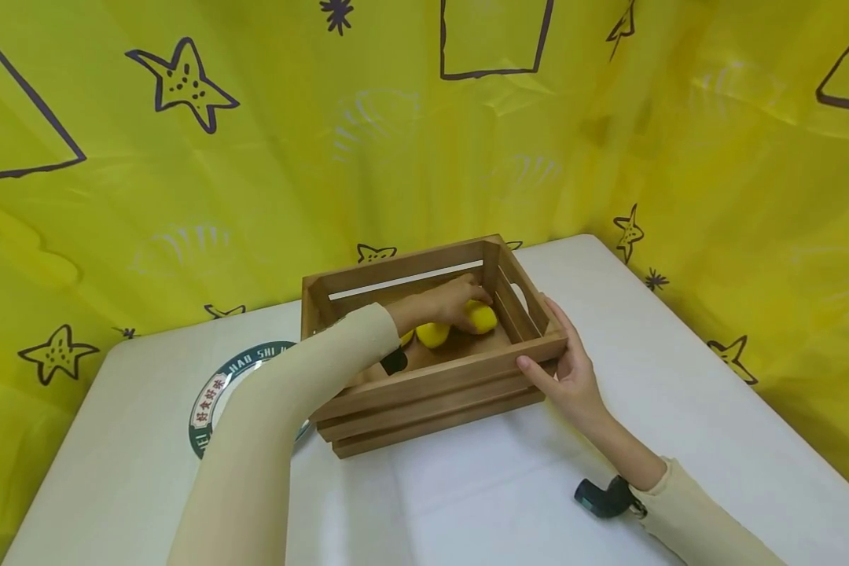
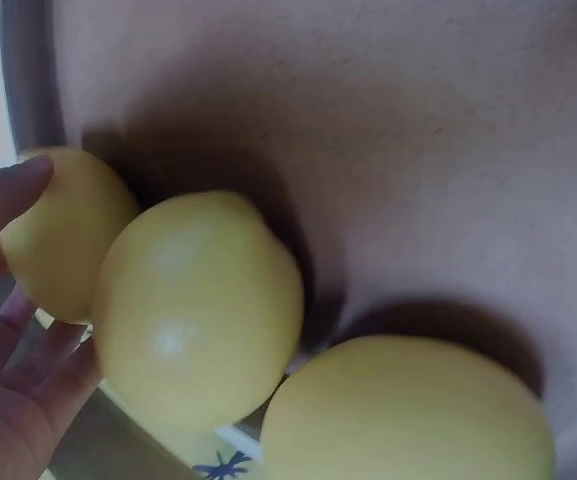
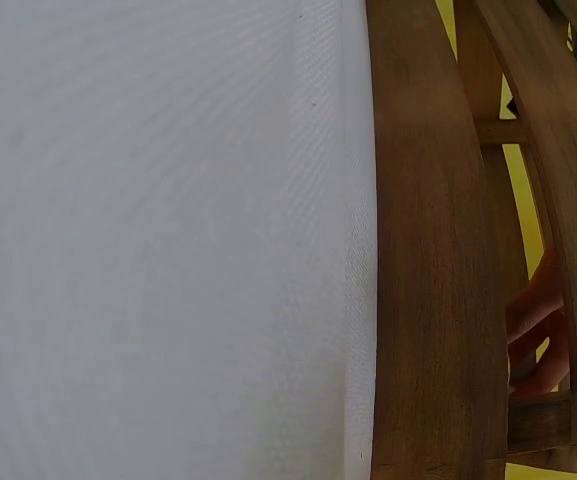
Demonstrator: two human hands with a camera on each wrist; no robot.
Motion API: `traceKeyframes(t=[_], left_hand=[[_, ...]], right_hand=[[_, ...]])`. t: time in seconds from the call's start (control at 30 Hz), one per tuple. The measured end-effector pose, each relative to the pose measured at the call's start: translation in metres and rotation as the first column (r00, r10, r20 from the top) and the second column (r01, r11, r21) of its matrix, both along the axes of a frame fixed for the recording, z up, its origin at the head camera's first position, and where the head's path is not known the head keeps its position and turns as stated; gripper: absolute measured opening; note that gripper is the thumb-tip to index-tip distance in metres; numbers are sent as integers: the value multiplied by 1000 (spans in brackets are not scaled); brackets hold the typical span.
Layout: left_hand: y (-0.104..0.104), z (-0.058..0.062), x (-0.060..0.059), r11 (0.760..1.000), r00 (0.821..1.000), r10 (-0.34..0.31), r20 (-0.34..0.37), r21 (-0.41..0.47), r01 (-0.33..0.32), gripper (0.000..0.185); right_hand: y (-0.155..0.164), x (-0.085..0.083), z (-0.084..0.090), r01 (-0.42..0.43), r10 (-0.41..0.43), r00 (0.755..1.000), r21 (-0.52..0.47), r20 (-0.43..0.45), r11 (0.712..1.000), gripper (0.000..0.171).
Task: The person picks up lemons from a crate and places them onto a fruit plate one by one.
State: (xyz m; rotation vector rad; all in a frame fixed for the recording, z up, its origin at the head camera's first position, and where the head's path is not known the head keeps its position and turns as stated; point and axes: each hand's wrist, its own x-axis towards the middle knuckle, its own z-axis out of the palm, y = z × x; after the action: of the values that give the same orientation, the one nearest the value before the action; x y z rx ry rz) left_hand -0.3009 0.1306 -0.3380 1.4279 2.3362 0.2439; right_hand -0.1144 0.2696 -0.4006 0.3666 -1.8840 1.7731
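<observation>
A slatted wooden crate (image 1: 431, 369) stands on the white table, tilted slightly in the head view. Inside it my left hand (image 1: 453, 303) grips the rightmost lemon (image 1: 483, 317), thumb on one side and fingers on the other. In the left wrist view that lemon (image 2: 68, 230) touches a second lemon (image 2: 198, 310), and a third lemon (image 2: 408, 415) lies beside it. My right hand (image 1: 569, 373) holds the crate's front right corner, its thumb on the front rim. Through the slats in the right wrist view some fingers (image 3: 540, 325) show; whose hand cannot be told.
Left of the crate, partly behind my left sleeve, lies a round green-rimmed plate (image 1: 201, 432) with lettering. A yellow patterned curtain (image 1: 290, 157) hangs behind and beside the white table (image 1: 467, 503). A black wrist camera (image 1: 601, 498) hangs below my right wrist.
</observation>
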Motion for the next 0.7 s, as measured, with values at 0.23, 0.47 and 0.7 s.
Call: traceKeyframes(t=[0.23,0.47,0.7], left_hand=[[3,-5,2,999,998,-47,-36,-25,46,52],[5,-8,5,999,997,-48,-55,-11,48,53],[2,-4,6,1000,998,-19,-52,13,20,53]], right_hand=[[0,1,2,8,-8,1000,8,-3,1000,84],[0,2,2,13,-13,1000,6,2,1000,84],[-2,1,3,11,-11,999,14,47,1000,84]])
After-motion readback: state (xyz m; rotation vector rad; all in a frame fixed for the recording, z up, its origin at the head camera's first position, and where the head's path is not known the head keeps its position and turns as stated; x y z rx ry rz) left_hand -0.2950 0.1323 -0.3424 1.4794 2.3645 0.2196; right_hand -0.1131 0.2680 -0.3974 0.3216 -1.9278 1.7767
